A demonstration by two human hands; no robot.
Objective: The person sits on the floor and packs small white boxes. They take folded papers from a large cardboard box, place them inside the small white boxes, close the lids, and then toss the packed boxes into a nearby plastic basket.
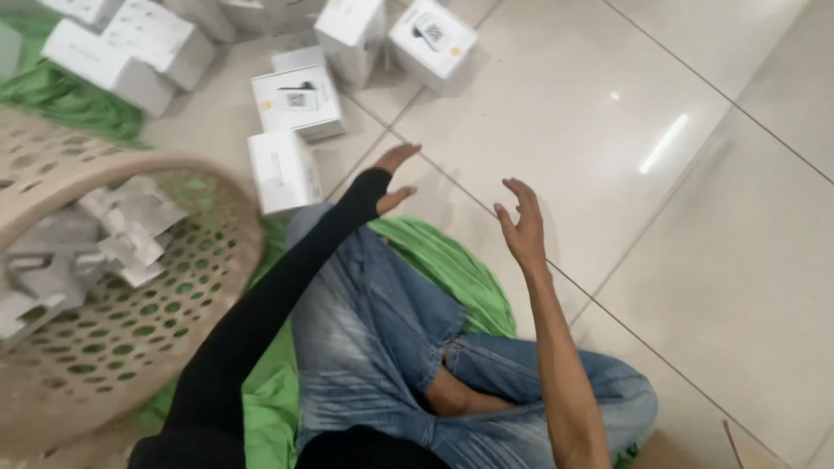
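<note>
Both hands are empty, fingers spread, hovering over the pale glossy tiled floor (608, 104). Right hand (521, 227) is nearer; left hand (388, 178) in a black sleeve sits just beside the small white cardboard box (283, 170), left of which is the beige perforated plastic basket (130, 339).

My left arm wears a long, tight black sleeve (261, 313) that runs past the wrist to a thumb loop on my left hand (391, 174). My right arm is bare to my right hand (524, 227). I wear faded blue jeans (373, 347), ripped at one knee.
</note>
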